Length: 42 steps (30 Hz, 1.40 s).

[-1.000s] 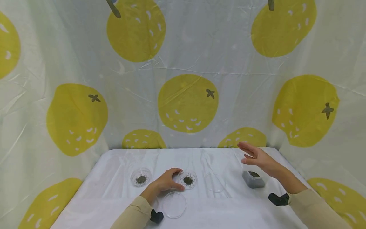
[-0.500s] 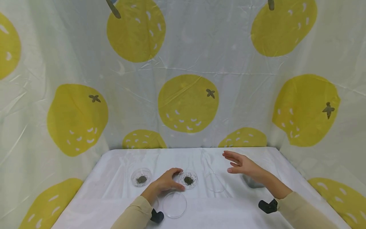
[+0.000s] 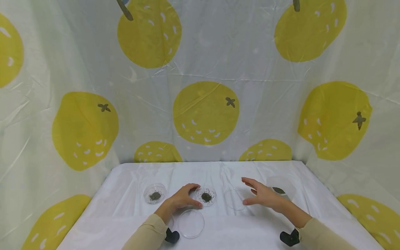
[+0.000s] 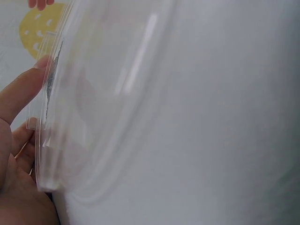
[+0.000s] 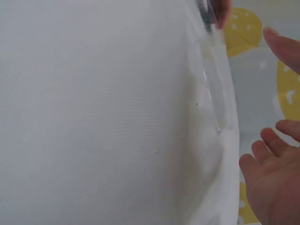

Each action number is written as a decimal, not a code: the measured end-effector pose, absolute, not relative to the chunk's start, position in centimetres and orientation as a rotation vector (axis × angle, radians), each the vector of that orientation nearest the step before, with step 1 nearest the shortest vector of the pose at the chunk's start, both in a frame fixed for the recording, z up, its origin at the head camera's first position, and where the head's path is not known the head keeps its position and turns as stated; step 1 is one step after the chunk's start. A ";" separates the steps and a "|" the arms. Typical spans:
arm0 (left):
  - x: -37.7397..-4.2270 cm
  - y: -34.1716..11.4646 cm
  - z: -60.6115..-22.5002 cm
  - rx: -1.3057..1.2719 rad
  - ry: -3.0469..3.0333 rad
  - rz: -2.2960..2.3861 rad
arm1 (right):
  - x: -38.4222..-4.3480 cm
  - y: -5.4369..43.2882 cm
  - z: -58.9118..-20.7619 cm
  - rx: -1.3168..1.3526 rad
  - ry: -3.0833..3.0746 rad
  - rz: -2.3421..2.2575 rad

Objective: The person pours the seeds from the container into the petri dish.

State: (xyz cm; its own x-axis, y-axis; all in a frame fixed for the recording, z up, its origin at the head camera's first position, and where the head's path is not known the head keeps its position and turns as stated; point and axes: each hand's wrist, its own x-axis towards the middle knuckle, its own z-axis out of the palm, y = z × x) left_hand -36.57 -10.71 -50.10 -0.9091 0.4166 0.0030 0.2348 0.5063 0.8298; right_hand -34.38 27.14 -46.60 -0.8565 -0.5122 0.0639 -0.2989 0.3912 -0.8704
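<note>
My left hand (image 3: pixel 181 198) grips a clear petri dish (image 3: pixel 213 191) in the middle of the table, thumb at its near side and fingers at its far side. Dark greenish crumbs (image 3: pixel 206 197) lie heaped in that dish. In the left wrist view the thumb (image 4: pixel 23 91) lies against the dish's edge. My right hand (image 3: pixel 262 197) is held over the table with fingers spread and holds nothing. Its thumb and fingers point at a clear round dish part (image 3: pixel 234 199), right at that part's right rim in the head view.
A second petri dish (image 3: pixel 148 190) with dark crumbs sits at the left. A clear round lid (image 3: pixel 191 224) lies in front of my left hand, with another clear rim (image 3: pixel 170 222) partly under that forearm. Behind my right hand, a tub of dark crumbs (image 3: pixel 278 190) is partly hidden.
My right hand has moved left and down from above the tub to beside the clear dish part. My left hand keeps its grip on the petri dish, unmoved.
</note>
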 end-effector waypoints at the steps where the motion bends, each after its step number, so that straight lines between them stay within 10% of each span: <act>1: -36.6 -10.7 -50.1 0.558 2.551 1.358 | -34.3 27.1 -46.8 -0.711 2.441 -1.441; 42: -36.5 -10.6 -50.0 0.569 2.557 1.365 | -36.0 22.2 -48.3 -0.583 2.716 -1.177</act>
